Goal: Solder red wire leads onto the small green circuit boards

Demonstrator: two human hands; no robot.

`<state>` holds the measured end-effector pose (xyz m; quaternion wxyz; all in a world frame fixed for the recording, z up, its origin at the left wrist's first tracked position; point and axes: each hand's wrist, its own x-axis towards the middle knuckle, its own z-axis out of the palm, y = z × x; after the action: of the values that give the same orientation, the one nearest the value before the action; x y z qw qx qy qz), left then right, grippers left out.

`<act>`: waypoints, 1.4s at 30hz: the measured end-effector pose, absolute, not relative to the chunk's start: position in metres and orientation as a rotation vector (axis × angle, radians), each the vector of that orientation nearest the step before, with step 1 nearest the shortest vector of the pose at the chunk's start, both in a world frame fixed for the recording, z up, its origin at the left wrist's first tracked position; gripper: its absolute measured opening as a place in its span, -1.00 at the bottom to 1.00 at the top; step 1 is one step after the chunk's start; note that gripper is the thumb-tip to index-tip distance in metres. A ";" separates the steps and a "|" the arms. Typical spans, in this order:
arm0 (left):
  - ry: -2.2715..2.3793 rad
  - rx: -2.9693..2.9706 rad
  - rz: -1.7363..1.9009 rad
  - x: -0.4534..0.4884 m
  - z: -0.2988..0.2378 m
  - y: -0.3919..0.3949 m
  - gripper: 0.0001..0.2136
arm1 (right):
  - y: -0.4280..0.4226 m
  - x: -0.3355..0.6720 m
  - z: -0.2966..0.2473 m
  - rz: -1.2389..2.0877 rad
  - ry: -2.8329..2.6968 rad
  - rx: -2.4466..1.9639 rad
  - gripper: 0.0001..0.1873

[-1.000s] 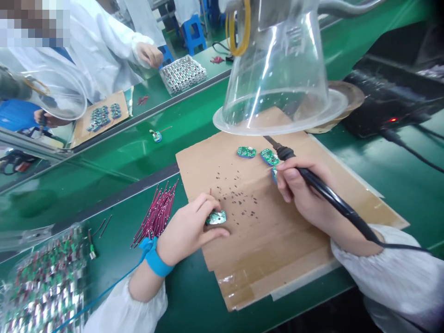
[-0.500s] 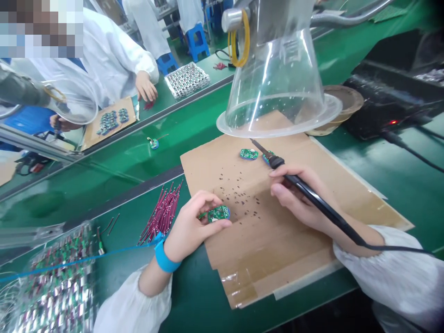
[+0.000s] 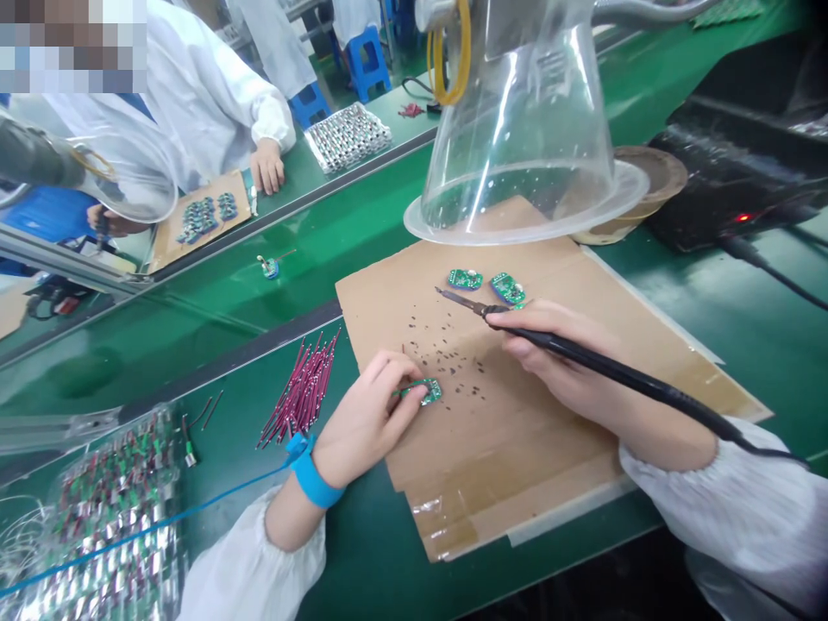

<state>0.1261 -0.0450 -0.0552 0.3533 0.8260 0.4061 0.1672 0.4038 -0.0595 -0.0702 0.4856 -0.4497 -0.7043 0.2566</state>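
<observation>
Left hand [image 3: 366, 418] pinches a small green circuit board [image 3: 423, 390] between thumb and fingertips, held down on the cardboard sheet [image 3: 517, 448] near its left edge, among dark burn specks. Right hand [image 3: 562, 362] is closed pen-style round a black soldering iron [image 3: 647, 385], its tip over the sheet's middle, clear of the held board and just beside two more boards [image 3: 464, 279] at the sheet's far side, below the clear fume hood [image 3: 523, 155]. Red wire bundle [image 3: 301, 392] lies just off the sheet's left edge; blue wrist strap [image 3: 310, 470] on the left wrist.
</observation>
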 end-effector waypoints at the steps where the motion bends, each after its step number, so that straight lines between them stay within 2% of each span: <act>1: 1.034 2.143 0.436 0.126 -0.055 -0.045 -0.94 | -0.060 0.404 -0.068 0.612 -1.728 -1.087 -0.70; 8: 1.072 2.099 0.434 0.127 -0.055 -0.047 -0.96 | -0.067 0.404 -0.076 0.839 -1.520 -1.154 -0.69; 15: 1.135 2.120 0.429 0.131 -0.061 -0.048 -0.94 | -0.068 0.405 -0.074 0.827 -1.533 -1.164 -0.90; 31: 1.085 2.146 0.315 0.125 -0.053 -0.046 -0.95 | -0.068 0.410 -0.072 0.970 -1.701 -1.076 -0.98; 42: 1.089 2.152 0.357 0.128 -0.056 -0.048 -0.96 | -0.066 0.408 -0.070 0.933 -1.791 -1.054 -0.96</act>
<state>0.1277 -0.0478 -0.0557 0.3446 0.8286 0.4192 0.1376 0.4083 -0.0657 -0.0695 0.4187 -0.4201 -0.7141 0.3719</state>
